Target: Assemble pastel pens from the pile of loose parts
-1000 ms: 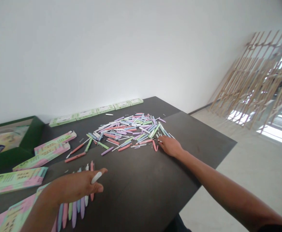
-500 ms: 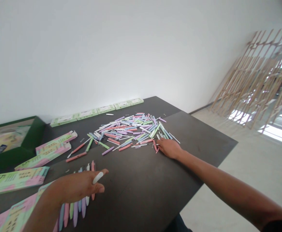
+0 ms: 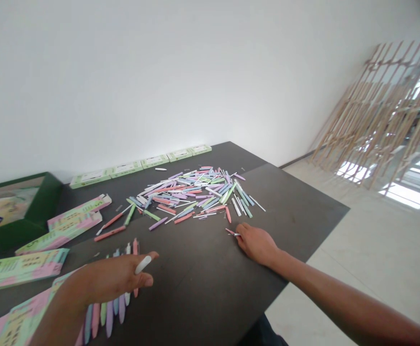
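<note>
A white pen part [image 3: 143, 265] is held between the thumb and fingers of my left hand [image 3: 118, 278], above a row of pastel pens [image 3: 109, 317] lying side by side. My right hand [image 3: 256, 242] is at the dark table, in front of the big pile of pens and pen parts [image 3: 191, 192]. Its fingers are closed on a thin refill [image 3: 232, 233] with a reddish end and a white part. A pink pen barrel [image 3: 228, 214] lies just behind that hand.
Flat printed pen packets [image 3: 24, 269] lie at the left, beside a green box [image 3: 39, 206] holding plastic bags. Small green-white boxes [image 3: 126, 169] line the wall. Wooden racks [image 3: 378, 110] stand on the floor at right.
My right hand has drawn back from the pile's edge toward me, and the thin refill now shows in its fingers. My left hand still holds the white part, almost unmoved.
</note>
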### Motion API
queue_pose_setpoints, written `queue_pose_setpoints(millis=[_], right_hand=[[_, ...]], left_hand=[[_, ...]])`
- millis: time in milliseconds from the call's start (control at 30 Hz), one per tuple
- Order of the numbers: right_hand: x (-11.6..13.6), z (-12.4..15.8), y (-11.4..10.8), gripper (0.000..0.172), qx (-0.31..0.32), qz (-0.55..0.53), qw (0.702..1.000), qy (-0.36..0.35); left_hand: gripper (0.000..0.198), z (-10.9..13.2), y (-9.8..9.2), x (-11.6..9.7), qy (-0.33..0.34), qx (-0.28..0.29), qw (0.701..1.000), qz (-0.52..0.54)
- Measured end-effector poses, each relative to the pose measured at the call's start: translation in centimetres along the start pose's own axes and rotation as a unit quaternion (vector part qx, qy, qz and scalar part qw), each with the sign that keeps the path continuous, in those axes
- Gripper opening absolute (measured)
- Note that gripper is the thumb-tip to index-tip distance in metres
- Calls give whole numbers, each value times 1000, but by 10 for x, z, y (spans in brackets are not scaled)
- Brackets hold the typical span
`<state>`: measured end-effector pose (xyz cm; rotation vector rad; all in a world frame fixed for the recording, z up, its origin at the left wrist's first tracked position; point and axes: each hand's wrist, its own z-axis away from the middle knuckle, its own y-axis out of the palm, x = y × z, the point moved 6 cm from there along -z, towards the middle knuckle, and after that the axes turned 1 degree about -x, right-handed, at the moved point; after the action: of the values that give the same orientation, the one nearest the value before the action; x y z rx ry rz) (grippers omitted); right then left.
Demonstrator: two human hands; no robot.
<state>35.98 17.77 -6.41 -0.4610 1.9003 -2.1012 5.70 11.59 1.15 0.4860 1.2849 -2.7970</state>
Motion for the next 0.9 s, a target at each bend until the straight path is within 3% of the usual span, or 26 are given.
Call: queue_pose_setpoints(millis=[100, 367, 500, 600, 733, 900], right_hand=[[14, 4, 1, 23, -4, -20, 1000, -12], [48, 4, -2, 17, 0, -60, 997, -53], [35, 1, -15, 24, 0, -154, 987, -53], [19, 3, -22, 19, -17, -184, 980, -73], [7, 13, -15, 17, -13, -115, 989, -93], [11, 28, -7, 17, -42, -61, 993, -89]], left_hand=[[75, 1, 6, -2, 5, 61, 998, 7], [75, 4, 1, -12, 0, 54, 998, 10], [73, 5, 1, -13, 7, 55, 998, 7], [74, 5, 1, -11, 3, 62, 998, 7], [73, 5, 3, -10, 6, 72, 997, -5], [73, 5, 3, -13, 10, 66, 998, -17]])
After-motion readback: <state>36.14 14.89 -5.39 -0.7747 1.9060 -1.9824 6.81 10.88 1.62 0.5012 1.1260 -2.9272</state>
